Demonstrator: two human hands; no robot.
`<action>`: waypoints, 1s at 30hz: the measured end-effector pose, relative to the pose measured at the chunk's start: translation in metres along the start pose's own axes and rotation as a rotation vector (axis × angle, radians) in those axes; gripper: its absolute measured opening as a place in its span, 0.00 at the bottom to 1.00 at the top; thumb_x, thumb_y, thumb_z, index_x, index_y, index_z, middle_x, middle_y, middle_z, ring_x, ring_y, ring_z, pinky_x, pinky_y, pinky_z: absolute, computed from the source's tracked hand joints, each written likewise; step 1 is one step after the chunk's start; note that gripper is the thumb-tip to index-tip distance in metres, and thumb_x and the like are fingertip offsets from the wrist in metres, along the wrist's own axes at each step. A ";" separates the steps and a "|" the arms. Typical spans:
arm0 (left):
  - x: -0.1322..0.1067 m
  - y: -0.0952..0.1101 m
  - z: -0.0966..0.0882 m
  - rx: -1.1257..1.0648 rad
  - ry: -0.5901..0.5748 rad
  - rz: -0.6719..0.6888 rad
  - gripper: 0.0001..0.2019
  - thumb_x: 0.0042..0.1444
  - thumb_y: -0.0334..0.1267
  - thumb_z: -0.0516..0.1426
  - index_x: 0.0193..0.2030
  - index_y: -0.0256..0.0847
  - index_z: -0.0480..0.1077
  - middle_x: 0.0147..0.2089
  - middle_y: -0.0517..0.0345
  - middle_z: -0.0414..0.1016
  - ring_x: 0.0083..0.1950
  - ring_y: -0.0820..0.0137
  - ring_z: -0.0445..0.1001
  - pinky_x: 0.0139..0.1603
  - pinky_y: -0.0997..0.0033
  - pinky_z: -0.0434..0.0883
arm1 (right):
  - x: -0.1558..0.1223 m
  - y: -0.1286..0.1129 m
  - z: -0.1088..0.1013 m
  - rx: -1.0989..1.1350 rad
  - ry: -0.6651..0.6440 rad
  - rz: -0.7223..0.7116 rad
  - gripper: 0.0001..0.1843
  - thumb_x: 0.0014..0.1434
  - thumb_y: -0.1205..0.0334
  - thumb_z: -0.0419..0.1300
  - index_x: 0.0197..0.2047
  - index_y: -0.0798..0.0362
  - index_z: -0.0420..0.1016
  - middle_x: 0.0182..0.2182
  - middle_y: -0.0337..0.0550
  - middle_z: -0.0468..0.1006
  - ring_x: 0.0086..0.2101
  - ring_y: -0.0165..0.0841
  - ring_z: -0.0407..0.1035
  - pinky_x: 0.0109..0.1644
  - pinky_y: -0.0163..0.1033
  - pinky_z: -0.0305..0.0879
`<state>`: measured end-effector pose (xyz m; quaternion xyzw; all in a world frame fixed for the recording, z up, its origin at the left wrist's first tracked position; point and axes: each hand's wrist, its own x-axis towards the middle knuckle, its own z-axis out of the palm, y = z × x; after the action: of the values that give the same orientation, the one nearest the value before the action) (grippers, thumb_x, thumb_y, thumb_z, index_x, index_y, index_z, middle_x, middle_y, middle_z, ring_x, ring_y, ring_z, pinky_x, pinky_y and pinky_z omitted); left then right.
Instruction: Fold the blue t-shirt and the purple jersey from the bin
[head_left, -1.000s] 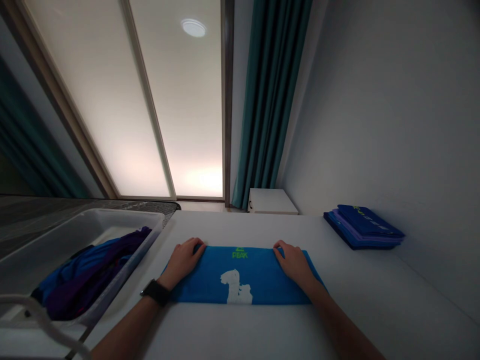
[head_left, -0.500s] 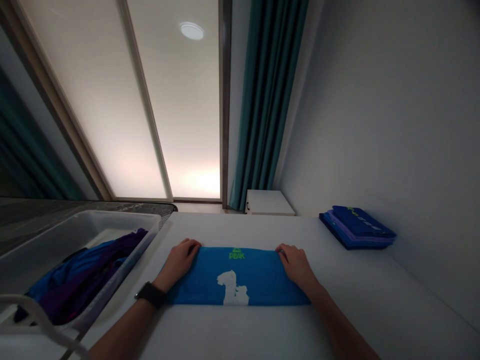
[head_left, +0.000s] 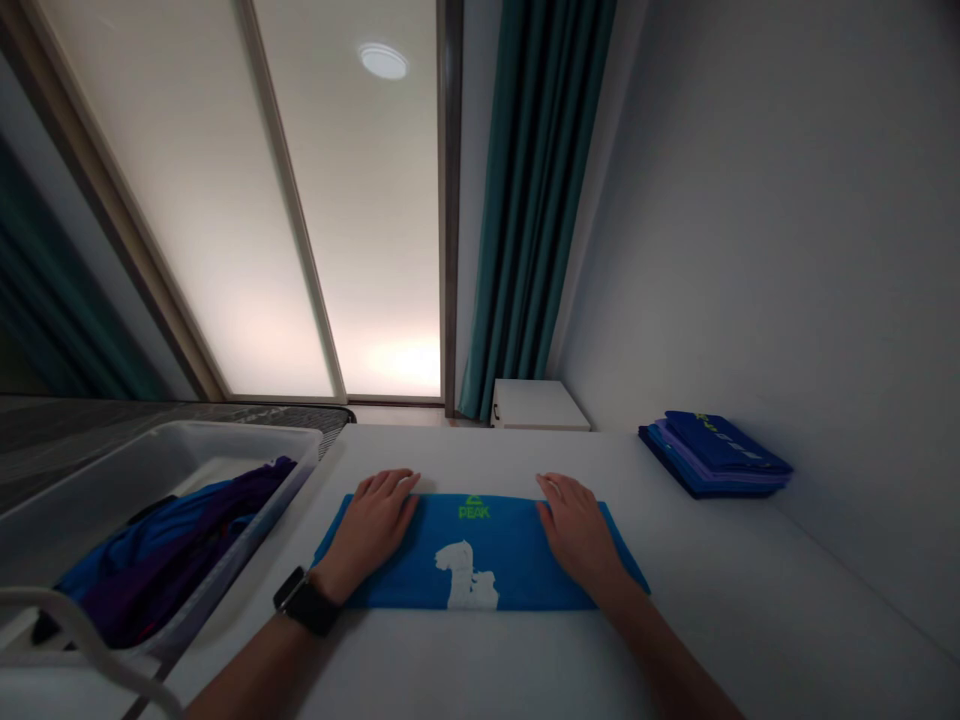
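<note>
Blue was the colour of the folded garment (head_left: 517,560) that lay flat near the middle of the white table (head_left: 750,610) in the head view. We judged it to be a soft and light fabric, probably a shirt with a green PEAK mark and a white print, so it would bend easily and would not keep its shape alone. It did not look slippery or fragile, and we thought the long far edge or the two end corners were the good places to take hold of it. Our left hand (head_left: 369,525) and right hand (head_left: 576,528) were both open and lay flat, and they gripped nothing. They rested near the two ends of the far edge, with the left fingers (head_left: 390,485) reaching just over it. Our left forearm (head_left: 251,680) and right forearm (head_left: 675,660) came in from the bottom of the view, and a black watch (head_left: 306,600) sat on the left wrist. Beside the table stood a plastic bin (head_left: 225,432) with crumpled blue and purple clothes (head_left: 172,550) inside. At the right side, near the wall (head_left: 750,250), lay a stack of folded blue and purple clothes (head_left: 712,455).
</note>
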<state>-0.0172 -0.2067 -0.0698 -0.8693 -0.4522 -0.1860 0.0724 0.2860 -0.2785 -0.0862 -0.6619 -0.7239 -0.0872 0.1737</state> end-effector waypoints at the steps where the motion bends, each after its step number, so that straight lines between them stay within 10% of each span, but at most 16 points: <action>1: -0.001 0.008 0.000 -0.020 -0.010 0.076 0.20 0.68 0.42 0.45 0.62 0.42 0.65 0.62 0.49 0.69 0.62 0.59 0.66 0.61 0.55 0.62 | -0.001 -0.010 0.001 0.017 -0.014 -0.058 0.26 0.69 0.58 0.42 0.65 0.58 0.62 0.61 0.53 0.66 0.60 0.42 0.57 0.63 0.48 0.51; 6: -0.012 0.037 0.012 -0.080 -0.131 0.275 0.28 0.69 0.51 0.43 0.72 0.46 0.48 0.72 0.54 0.54 0.70 0.62 0.55 0.69 0.55 0.53 | -0.009 -0.043 0.014 0.088 -0.201 -0.161 0.35 0.69 0.46 0.38 0.71 0.60 0.48 0.70 0.50 0.49 0.67 0.41 0.42 0.70 0.50 0.38; 19: -0.022 0.020 0.018 -0.068 -0.225 0.118 0.30 0.68 0.54 0.41 0.72 0.44 0.47 0.72 0.54 0.51 0.72 0.60 0.52 0.70 0.51 0.50 | -0.010 -0.039 0.011 0.162 -0.348 0.002 0.39 0.68 0.41 0.34 0.72 0.60 0.43 0.70 0.47 0.43 0.69 0.39 0.37 0.71 0.48 0.33; 25: -0.029 -0.015 0.016 -0.074 -0.201 -0.020 0.27 0.68 0.51 0.43 0.70 0.45 0.54 0.69 0.54 0.60 0.69 0.59 0.58 0.68 0.53 0.53 | -0.014 -0.014 0.017 0.151 -0.303 0.131 0.37 0.68 0.45 0.36 0.71 0.61 0.46 0.69 0.49 0.49 0.68 0.40 0.42 0.71 0.52 0.33; 30: -0.019 -0.033 0.009 -0.142 -0.096 -0.148 0.23 0.65 0.45 0.46 0.63 0.43 0.64 0.60 0.49 0.70 0.61 0.56 0.66 0.59 0.53 0.63 | -0.007 0.023 0.010 0.169 -0.147 0.257 0.30 0.67 0.56 0.38 0.66 0.58 0.60 0.61 0.53 0.67 0.60 0.42 0.59 0.62 0.49 0.54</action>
<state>-0.0518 -0.1994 -0.0872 -0.8444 -0.5038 -0.1806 -0.0250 0.3079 -0.2791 -0.1003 -0.7368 -0.6488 0.0453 0.1850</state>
